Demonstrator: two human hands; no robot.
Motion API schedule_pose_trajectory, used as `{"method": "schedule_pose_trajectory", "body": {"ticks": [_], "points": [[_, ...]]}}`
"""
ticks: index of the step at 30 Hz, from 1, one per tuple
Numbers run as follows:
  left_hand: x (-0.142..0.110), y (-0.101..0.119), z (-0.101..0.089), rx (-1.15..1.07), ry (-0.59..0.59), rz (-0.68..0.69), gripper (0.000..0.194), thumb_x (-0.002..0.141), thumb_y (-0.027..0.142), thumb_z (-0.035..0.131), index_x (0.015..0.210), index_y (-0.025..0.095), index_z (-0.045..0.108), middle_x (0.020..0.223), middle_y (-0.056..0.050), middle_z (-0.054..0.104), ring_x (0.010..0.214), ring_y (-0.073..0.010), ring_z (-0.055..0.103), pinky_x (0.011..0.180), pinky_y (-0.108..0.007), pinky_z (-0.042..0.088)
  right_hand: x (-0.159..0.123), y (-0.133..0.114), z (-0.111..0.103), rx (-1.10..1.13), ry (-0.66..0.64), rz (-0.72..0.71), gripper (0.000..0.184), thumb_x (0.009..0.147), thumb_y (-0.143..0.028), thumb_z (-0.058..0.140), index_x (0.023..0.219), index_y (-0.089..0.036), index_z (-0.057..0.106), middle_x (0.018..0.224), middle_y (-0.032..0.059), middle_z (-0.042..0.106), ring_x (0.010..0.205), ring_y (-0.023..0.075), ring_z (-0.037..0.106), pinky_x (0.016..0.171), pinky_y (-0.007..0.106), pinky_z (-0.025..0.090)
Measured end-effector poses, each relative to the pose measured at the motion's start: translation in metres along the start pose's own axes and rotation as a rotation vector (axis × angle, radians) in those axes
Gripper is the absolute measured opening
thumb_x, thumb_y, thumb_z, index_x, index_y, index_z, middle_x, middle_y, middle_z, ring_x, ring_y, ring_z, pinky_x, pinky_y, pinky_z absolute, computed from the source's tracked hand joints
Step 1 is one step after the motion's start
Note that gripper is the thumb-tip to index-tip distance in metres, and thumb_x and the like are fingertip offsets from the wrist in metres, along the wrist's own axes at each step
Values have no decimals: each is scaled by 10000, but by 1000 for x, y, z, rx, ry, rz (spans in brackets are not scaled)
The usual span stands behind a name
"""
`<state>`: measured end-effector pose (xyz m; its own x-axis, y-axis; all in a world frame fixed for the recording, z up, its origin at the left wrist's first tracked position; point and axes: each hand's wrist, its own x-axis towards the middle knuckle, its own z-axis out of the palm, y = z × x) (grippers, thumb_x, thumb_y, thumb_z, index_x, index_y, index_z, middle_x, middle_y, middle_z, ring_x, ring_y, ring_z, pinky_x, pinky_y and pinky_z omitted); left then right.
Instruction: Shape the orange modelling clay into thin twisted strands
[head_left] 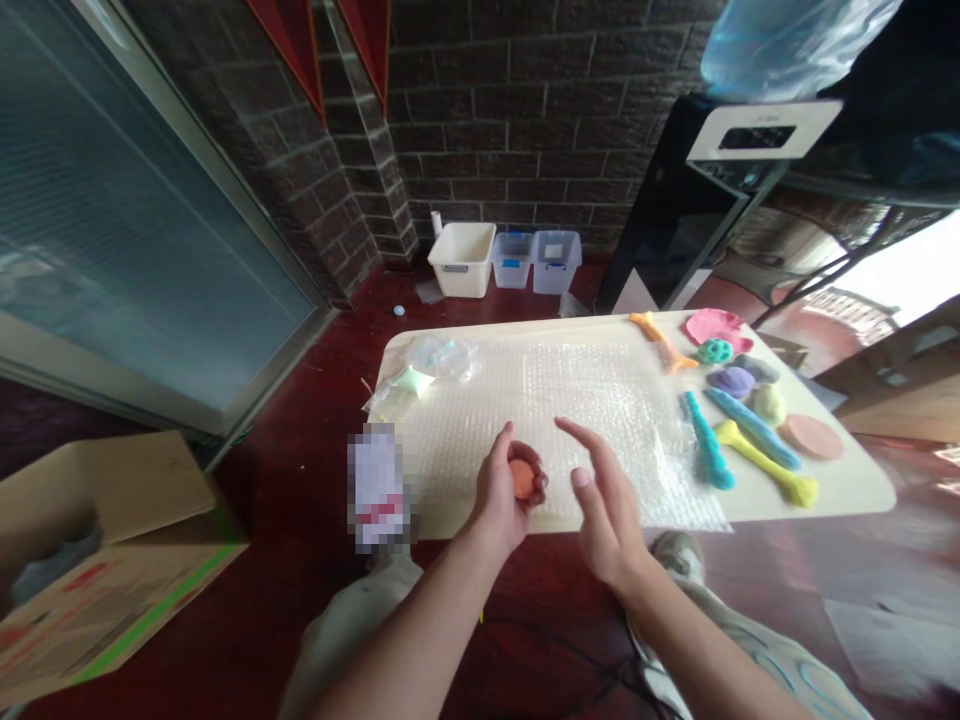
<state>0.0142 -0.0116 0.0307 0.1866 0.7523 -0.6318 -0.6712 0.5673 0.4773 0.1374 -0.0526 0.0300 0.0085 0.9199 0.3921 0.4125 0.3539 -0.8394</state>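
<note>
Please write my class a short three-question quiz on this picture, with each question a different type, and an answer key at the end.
1. Multiple choice: what is the left hand holding?
A) a purple lump
B) an orange lump
C) a yellow stick

2. True or false: the right hand is resting on a cardboard box.

3. Fill the gap: on the floor beyond the table, by the brick wall, stand ____ open plastic bins (a number).

Key: 1. B; 2. false; 3. three
</note>
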Motion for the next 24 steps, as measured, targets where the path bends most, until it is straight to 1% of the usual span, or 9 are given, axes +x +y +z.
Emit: {"method": "schedule_pose_trajectory", "body": {"ticks": [3, 7, 10, 12, 14, 17, 20, 22, 24], "points": [[-3, 12, 1, -31, -58, -14, 507, 828, 525, 714, 566, 193, 435, 480, 49, 440, 348, -69, 375, 349, -199, 141, 5, 15, -3, 332, 211, 311, 387, 1011, -504, 473, 1214, -226, 650, 1254, 143, 701, 1150, 330, 670, 983, 532, 519], [-8, 17, 0, -10, -151, 46, 585, 874, 566, 646, 518, 206, 353, 460, 51, 349, 354, -72, 325, 357, -205, 154, 2, 22, 12, 805, 98, 706, 413, 955, -570, 489, 1019, -212, 684, 1016, 116, 757, 842, 288, 734, 787, 465, 588], [-15, 7, -1, 386, -192, 327, 587, 953, 643, 470, 558, 210, 498, 519, -7, 469, 460, -137, 464, 436, -252, 348, -2, 13, 24, 1019, 38, 839, 454, 930, -607, 501, 911, -199, 699, 898, 115, 762, 783, 283, 730, 731, 437, 589], [-23, -5, -3, 829, -283, 631, 457, 979, 569, 504, 801, 196, 700, 793, -88, 681, 791, -228, 649, 763, -345, 523, -2, 8, 28, 1084, 42, 831, 538, 941, -662, 447, 832, -198, 697, 793, 107, 745, 792, 296, 733, 727, 444, 587], [-30, -16, -5, 1168, -433, 817, 407, 979, 505, 552, 1189, 194, 710, 1172, -147, 716, 1167, -323, 622, 1120, -478, 386, 1, 7, 27, 1079, 63, 803, 650, 940, -739, 382, 766, -196, 694, 695, 98, 714, 779, 304, 733, 713, 450, 585], [-32, -26, -11, 1420, -550, 891, 594, 1008, 464, 512, 1530, 185, 466, 1546, -166, 524, 1501, -371, 363, 1271, -567, 49, 10, 12, 20, 1000, 143, 880, 650, 865, -791, 509, 674, -191, 671, 586, 74, 665, 640, 266, 703, 613, 391, 566], [-24, -27, -15, 1368, -476, 895, 646, 1017, 479, 480, 1587, 199, 364, 1658, -144, 379, 1575, -352, 218, 1280, -567, 53, 19, 18, 12, 865, 289, 910, 526, 769, -678, 742, 623, -182, 647, 527, 24, 623, 456, 168, 591, 457, 288, 465], [-18, -24, -14, 1086, -330, 856, 547, 1033, 474, 430, 1502, 193, 463, 1599, -154, 449, 1511, -329, 354, 1255, -534, 223, 23, 19, 7, 773, 329, 856, 521, 763, -639, 770, 563, -187, 605, 469, -5, 563, 356, 122, 479, 361, 258, 339], [-14, -20, -11, 690, -194, 669, 435, 1028, 466, 425, 1315, 181, 583, 1433, -156, 584, 1346, -309, 540, 1147, -500, 410, 22, 16, 5, 626, 309, 768, 567, 819, -635, 720, 500, -201, 544, 405, -25, 477, 315, 103, 395, 337, 255, 263]]}}
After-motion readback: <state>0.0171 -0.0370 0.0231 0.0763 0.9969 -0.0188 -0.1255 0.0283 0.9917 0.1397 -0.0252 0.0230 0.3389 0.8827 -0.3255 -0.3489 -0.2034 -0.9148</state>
